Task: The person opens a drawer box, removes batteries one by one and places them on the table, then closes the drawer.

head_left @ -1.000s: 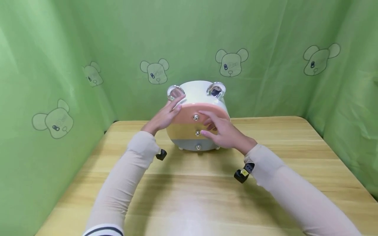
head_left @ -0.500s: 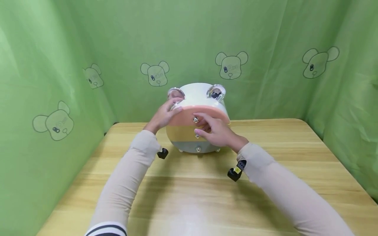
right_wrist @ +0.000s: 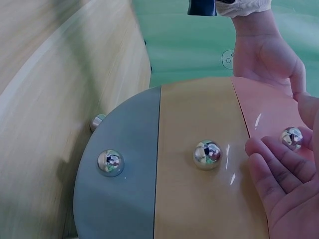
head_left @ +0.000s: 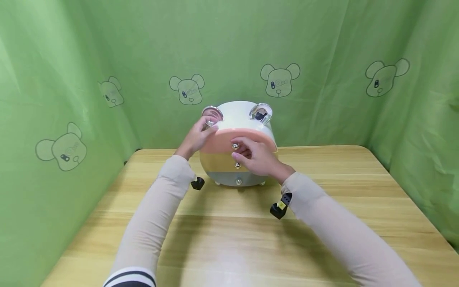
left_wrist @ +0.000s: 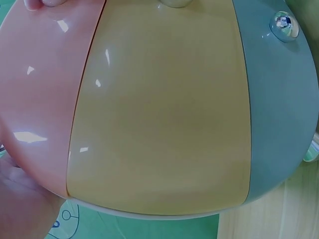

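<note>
1. Green curtain [head_left: 322,40], printed with bear heads; hangs round back and sides, probably to screen off the workspace.
2. Wooden table [head_left: 229,247]; carries the whole set-up.
3. Drawer box [head_left: 218,161]: upright, towards the table's far side, striped front facing the person. Pink, yellow and grey-blue fronts look flush. Orientation presumably keeps every knob in reach.
4. Left hand [head_left: 195,137]: thumb apart from the fingers, laid at the box's upper left corner beside the ear. Not gripping the ear as far as seen; likely bracing the box against shifting.
5. Right hand [head_left: 259,159]: bent fingers before the pink front, index just above the top knob, thumb just below. Contact, hence pinch, cannot be told. Spacing suits so small a knob.
6. Left ear [head_left: 212,113] and right ear [head_left: 261,113]: silvery, on the white top.
7. Top knob [head_left: 235,146], middle knob [head_left: 238,165], bottom knob [head_left: 238,181]: shiny, stacked, one per front.
</note>
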Demonstrator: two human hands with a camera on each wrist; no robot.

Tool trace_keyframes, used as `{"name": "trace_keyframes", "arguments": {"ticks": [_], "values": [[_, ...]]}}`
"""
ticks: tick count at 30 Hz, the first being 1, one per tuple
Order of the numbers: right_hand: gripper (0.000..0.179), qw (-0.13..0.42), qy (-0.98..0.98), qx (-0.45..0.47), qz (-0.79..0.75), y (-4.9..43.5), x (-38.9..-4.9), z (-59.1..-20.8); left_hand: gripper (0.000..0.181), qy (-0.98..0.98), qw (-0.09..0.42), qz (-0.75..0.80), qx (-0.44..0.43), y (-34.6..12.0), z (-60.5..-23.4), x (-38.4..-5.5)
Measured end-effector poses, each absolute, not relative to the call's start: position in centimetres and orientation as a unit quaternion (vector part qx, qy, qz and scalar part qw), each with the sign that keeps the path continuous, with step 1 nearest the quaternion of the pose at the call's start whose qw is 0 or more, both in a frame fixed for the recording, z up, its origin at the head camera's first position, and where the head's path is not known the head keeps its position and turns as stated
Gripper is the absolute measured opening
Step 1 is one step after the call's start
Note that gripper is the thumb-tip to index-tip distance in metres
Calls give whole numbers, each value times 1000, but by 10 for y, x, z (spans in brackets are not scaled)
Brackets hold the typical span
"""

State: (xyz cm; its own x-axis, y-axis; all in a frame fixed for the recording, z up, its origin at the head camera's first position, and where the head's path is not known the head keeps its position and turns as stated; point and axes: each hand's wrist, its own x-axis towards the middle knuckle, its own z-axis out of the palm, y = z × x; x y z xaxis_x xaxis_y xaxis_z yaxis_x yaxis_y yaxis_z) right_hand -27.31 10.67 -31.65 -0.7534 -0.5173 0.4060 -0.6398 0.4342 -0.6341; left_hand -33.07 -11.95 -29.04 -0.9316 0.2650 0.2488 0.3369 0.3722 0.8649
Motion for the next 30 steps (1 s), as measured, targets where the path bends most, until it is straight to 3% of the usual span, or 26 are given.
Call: {"name": "trace_keyframes", "arguments": {"ticks": [30], "values": [[37,61,-846,333,413,105,-270,-314,40,-838,-13,-513,-183,-128,-286,-335]]}}
